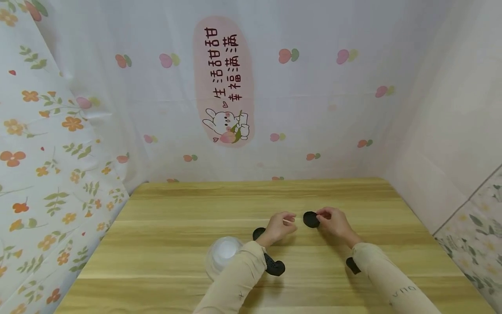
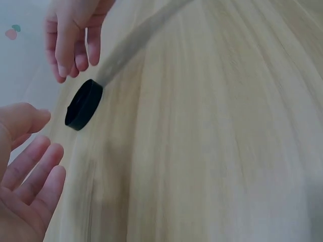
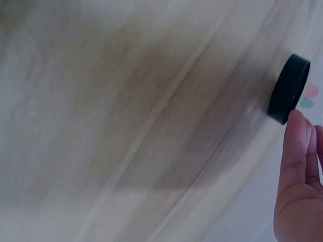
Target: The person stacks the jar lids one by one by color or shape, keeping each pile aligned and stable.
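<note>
A shallow black round lid (image 1: 310, 220) lies on the wooden table, its raised rim showing in the left wrist view (image 2: 88, 105) and right wrist view. At its right edge is my right hand (image 1: 335, 221), fingers fairly straight. The right fingertips (image 3: 297, 121) overlap the rim in the right wrist view, but a small gap shows in the left wrist view. To the lid's left hovers my left hand (image 1: 279, 226), fingers loosely bent and apart from the thumb, holding nothing. Below its wrist, a black perforated piece (image 1: 274, 267) is partly hidden by the sleeve.
A clear plastic bowl-like container (image 1: 224, 253) stands left of my left forearm. Another black round piece (image 1: 259, 233) shows behind the left wrist. Beside the right sleeve lies a small black piece (image 1: 353, 265). Patterned cloth hangs around the wooden table (image 1: 188, 200).
</note>
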Motion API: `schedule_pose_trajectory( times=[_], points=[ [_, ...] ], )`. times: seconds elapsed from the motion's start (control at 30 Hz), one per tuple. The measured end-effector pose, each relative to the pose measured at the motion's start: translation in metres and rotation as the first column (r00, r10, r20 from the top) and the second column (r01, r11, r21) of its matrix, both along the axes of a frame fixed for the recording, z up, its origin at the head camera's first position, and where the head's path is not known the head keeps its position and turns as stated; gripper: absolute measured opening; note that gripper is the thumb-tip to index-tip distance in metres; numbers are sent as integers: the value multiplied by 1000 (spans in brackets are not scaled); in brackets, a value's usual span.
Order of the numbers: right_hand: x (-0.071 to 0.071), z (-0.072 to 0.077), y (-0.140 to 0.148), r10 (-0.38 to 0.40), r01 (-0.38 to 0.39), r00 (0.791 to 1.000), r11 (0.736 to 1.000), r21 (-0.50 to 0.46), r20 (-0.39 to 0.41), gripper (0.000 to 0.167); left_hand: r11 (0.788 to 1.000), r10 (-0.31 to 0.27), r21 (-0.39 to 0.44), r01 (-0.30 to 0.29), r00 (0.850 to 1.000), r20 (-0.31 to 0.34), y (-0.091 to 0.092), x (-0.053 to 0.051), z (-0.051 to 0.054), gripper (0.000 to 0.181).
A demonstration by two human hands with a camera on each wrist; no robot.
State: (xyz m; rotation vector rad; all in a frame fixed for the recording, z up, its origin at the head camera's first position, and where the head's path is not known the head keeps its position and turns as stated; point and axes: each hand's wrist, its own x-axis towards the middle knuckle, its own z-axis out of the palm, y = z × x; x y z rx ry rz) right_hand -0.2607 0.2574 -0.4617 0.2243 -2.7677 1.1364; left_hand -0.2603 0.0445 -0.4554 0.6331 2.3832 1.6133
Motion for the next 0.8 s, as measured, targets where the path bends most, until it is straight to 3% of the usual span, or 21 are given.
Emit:
schedule_pose_trajectory(
  times=[0.27,0.43,0.8],
  points=[
    [-10,-4,1,-52,57,994,997,-45,98,23,997,66,42,-69,995,79,19,-3,4,41],
    [-17,-14,1,-82,85,990,996,-19,111,22,993,83,68,-94,986,142,30,-2,-4,45],
    [-20,-14,-5,-73,73,989,997,8,128,20,985,160,29,-168,973,169,45,0,-15,53]
  ],
)
